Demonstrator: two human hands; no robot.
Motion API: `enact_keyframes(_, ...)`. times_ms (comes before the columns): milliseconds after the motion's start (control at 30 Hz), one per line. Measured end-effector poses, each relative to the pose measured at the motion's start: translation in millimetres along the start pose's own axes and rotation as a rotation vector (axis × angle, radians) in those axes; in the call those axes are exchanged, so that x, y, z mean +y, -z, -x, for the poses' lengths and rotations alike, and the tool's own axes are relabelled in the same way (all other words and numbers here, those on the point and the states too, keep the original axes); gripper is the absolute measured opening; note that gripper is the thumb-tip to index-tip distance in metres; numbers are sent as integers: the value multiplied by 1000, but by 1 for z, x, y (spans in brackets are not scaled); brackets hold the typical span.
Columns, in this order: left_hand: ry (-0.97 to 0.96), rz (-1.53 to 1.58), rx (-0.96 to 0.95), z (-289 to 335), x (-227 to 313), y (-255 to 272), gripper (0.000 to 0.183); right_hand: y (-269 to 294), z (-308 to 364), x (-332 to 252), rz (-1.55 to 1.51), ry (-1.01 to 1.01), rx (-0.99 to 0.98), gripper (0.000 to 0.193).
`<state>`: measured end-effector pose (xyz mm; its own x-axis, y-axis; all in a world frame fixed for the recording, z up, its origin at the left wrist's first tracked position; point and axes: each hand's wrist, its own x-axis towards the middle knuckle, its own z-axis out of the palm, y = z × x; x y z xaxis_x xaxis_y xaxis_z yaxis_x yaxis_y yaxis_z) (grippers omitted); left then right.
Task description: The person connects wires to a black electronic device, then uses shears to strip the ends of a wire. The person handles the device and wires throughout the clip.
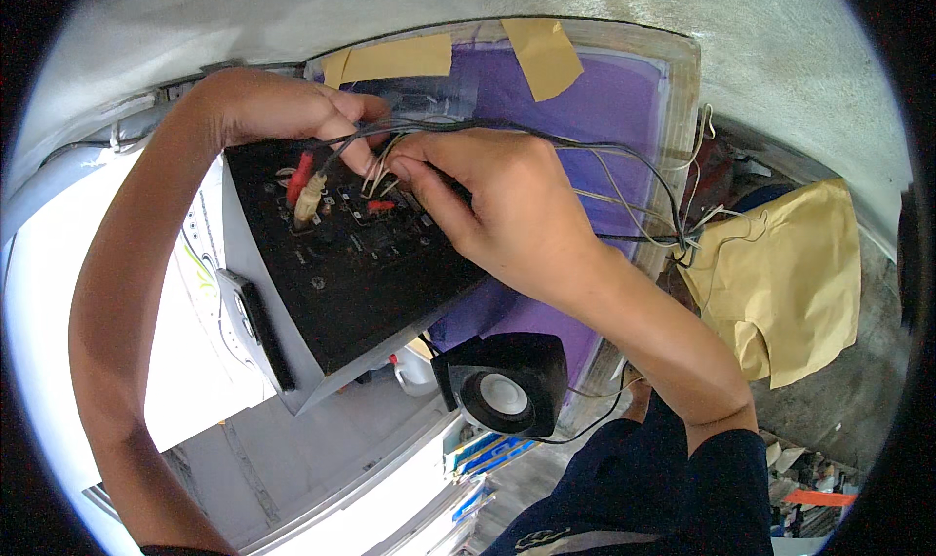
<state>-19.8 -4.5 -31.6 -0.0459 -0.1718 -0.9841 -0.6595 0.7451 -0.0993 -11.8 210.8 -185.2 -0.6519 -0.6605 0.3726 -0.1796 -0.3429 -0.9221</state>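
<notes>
A dark box with a black rear panel (341, 302), likely a speaker unit, sits tilted below my hands. A red plug (299, 178) and a cream-coloured plug (309, 202) stand in its sockets, side by side. My left hand (302, 112) reaches over the panel's far edge, its fingers bent down at thin pale wires (374, 178) by a small red terminal clip (380, 206). The fingers of my right hand (507, 180) are pinched together on those wires, close to the left fingertips. The exact grip of the left fingers is partly hidden. Black cables (487, 124) run across above both hands.
A small black satellite speaker (502, 385) stands near my lap. Behind the box is a purple surface with a pale frame (682, 98) and strips of brown paper (541, 59). Loose wire ends lie by a brown paper sheet (790, 273) at right. A dark phone-like object (255, 327) leans at left.
</notes>
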Motion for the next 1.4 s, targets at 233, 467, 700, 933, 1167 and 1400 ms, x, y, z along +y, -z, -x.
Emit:
enact_keyframes(233,54,234,-88,5,2,0,76,-1,-2,5,-24,50,191,10)
enact_keyframes(467,88,15,-4,5,10,2,62,-1,-6,9,-111,-121,251,16)
enact_keyframes(700,19,172,-39,6,6,0,68,-10,-23,16,-100,158,171,11)
enact_keyframes(933,47,159,-40,8,4,1,78,-6,-31,9,-392,-150,-105,19)
enact_keyframes(1167,21,207,-26,4,-3,0,87,9,-37,6,-245,-273,-350,33)
enact_keyframes(1400,-9,257,-61,3,-8,1,81,-3,-37,8,-429,-342,-339,32)
